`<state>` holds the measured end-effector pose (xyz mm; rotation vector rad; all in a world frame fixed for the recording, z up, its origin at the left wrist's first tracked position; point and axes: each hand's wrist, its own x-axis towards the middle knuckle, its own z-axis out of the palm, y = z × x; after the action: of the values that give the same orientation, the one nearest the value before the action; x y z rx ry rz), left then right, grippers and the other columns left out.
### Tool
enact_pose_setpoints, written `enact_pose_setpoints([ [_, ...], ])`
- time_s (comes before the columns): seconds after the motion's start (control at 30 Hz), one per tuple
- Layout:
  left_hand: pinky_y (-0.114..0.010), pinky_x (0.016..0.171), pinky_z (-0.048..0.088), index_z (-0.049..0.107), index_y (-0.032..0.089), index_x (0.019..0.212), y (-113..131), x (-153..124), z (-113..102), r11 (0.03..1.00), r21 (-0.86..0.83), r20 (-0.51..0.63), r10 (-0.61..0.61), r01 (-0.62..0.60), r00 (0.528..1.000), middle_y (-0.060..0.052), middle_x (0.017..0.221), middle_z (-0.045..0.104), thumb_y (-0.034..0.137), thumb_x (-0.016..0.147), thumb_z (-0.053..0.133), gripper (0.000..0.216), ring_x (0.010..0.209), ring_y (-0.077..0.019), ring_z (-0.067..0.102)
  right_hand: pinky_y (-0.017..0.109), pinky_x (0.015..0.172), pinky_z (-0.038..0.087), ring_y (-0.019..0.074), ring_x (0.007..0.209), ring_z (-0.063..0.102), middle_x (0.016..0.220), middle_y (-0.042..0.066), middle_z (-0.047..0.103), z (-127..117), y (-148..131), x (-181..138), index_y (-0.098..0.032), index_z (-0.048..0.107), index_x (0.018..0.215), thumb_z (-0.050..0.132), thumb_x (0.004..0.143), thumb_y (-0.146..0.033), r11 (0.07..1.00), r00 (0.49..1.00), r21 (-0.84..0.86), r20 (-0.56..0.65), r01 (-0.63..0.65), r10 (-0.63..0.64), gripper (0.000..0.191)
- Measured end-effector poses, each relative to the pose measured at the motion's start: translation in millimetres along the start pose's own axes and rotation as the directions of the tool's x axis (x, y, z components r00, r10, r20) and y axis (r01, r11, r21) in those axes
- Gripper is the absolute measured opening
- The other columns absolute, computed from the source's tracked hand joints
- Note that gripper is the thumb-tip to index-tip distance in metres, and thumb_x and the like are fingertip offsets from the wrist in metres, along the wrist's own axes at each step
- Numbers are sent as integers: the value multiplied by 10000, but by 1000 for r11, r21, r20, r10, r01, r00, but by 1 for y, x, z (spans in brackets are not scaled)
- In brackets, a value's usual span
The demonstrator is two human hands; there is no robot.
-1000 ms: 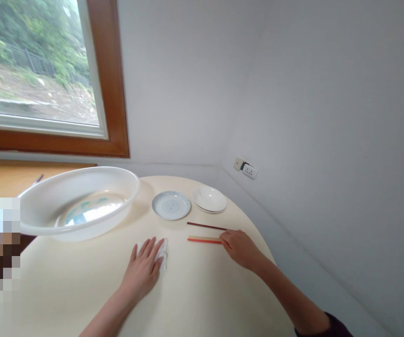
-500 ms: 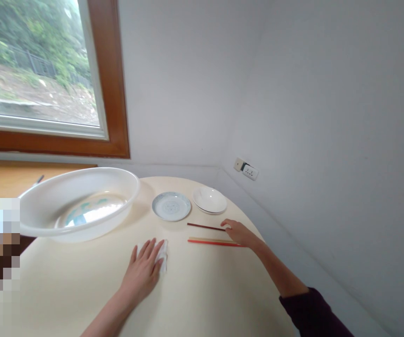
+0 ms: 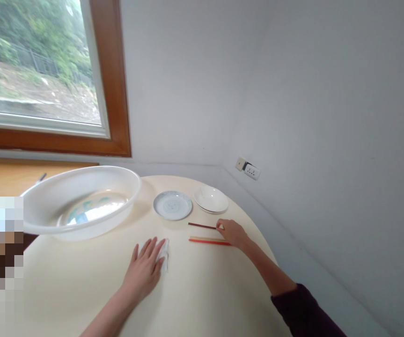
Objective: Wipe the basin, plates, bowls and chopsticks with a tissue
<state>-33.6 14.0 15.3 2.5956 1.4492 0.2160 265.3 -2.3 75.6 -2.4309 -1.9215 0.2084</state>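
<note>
My left hand (image 3: 143,267) lies flat with its fingers spread, pressing on a small white cloth or tissue (image 3: 164,255) on the table. To its right, my right hand (image 3: 233,232) pinches a dark brown chopstick (image 3: 201,225) with thumb and fingertips. Part of that chopstick is hidden under the hand. Just nearer to me lie a red chopstick (image 3: 209,242) and a pale wooden one (image 3: 205,238), side by side; the hand and wrist cover their right ends. Beyond the chopsticks sit a grey-blue patterned plate (image 3: 172,205) and white dishes (image 3: 211,199), apparently stacked.
A large translucent plastic basin (image 3: 117,220) stands on the left of the round cream table (image 3: 187,299). Walls close in behind and to the right, with a power socket (image 3: 252,171) low in the corner. A wood-framed window (image 3: 115,93) is at upper left.
My right hand has slid left along the dark chopstick, and its thumb and fingers have closed together on it. My left hand stays flat on the white cloth.
</note>
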Motion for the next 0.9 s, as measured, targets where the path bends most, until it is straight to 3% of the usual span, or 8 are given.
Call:
enact_pose_setpoints([
  [0.23, -501, 1076, 179, 340, 217, 1372, -2, 0, 3, 1000, -17, -21, 6, -6, 1000, -71, 1428, 343, 302, 887, 265, 499, 1322, -231, 285, 261, 725, 371, 190, 876, 582, 901, 59, 670, 1, -4, -14, -198, 672, 857, 534, 772, -221, 991, 989, 20, 69, 130, -131, 164],
  [0.63, -513, 1071, 184, 341, 211, 1372, -3, 1, 5, 999, -30, -35, 15, -16, 999, -80, 1421, 356, 310, 888, 264, 499, 1319, -237, 291, 257, 650, 356, 202, 813, 612, 872, 81, 682, 11, -5, -32, -170, 659, 830, 543, 789, -247, 992, 990, -54, 87, 116, -111, 145],
  [0.9, -512, 1069, 190, 359, 209, 1362, -3, 1, 5, 999, -30, -57, 14, -15, 998, -81, 1411, 374, 296, 883, 282, 493, 1311, -236, 308, 260, 681, 356, 205, 867, 609, 936, 82, 677, 13, -9, -36, -198, 630, 963, 520, 813, -260, 994, 994, -56, 61, 93, -89, 196],
])
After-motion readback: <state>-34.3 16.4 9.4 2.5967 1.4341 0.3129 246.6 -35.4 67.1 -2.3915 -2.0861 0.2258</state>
